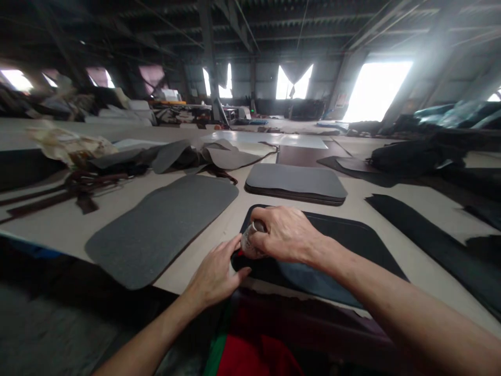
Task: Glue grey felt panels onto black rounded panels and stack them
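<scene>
A black rounded panel (344, 235) lies on the pale work table before me, with a bluish sheen on its near part. My right hand (287, 235) is closed round a stubby, whitish, speckled tool (250, 243) above the panel's left end. The tool's working end is hidden, and a bit of red shows beside it. My left hand (215, 271) rests at the panel's left corner, thumb and fingers apart, fingertips close to the tool. Something white shows partly beneath its fingers. To the left lies a large grey rounded piece (164, 224), its near end overhanging the table edge.
A stack of grey rounded pieces (293, 180) sits just beyond the panel. Dark sheet material (438, 245) lies at right, with a dark heap (415, 151) behind. Curled grey scraps (195, 154) and brown strips (78, 188) cover the far left. The table's near edge (168, 284) runs below my hands.
</scene>
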### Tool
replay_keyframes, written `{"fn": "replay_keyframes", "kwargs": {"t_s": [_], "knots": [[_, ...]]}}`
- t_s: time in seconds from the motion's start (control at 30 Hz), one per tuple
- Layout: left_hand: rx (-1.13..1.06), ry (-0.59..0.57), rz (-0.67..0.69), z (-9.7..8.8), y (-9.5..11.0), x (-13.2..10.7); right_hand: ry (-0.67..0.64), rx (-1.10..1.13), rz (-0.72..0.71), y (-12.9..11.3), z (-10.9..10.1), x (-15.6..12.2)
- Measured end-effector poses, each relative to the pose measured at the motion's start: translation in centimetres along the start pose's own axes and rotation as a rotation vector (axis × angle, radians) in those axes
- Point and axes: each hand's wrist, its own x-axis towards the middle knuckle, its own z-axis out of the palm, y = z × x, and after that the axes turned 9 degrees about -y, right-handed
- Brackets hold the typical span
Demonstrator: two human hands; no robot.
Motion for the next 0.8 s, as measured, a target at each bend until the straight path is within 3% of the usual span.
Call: {"fn": "replay_keyframes", "kwargs": {"t_s": [0.43,0.8], "knots": [[0.003,0.016,0.025,0.1,-0.2,-0.1,-0.036,-0.031,0.007,0.3,-0.9,-0.1],[-0.003,0.033,0.049,0.1,-0.3,-0.2,-0.068,-0.008,0.188,5.5,-2.1,-3.7]]}}
